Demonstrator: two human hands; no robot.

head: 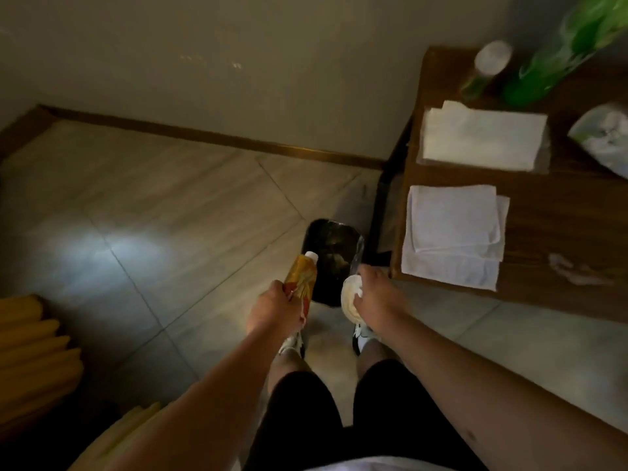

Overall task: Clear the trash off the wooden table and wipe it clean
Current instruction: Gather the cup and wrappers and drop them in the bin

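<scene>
My left hand (273, 309) grips an orange bottle (300, 277) with a white cap, tilted toward a black-lined trash bin (331, 256) on the floor. My right hand (375, 297) is closed on a crumpled whitish wad of paper (350, 295) at the bin's near right rim. The wooden table (557, 226) stands to the right. On it lie a folded white cloth (452, 232), a stack of white napkins (482, 137) and a pale smear (574, 266) near its front edge.
At the table's back are a clear bottle with a white cap (486, 68), a blurred green bottle (557, 52) and a white-green packet (605, 137). Yellow cushions (34, 348) sit at the lower left. My feet stand just short of the bin on the tiled floor.
</scene>
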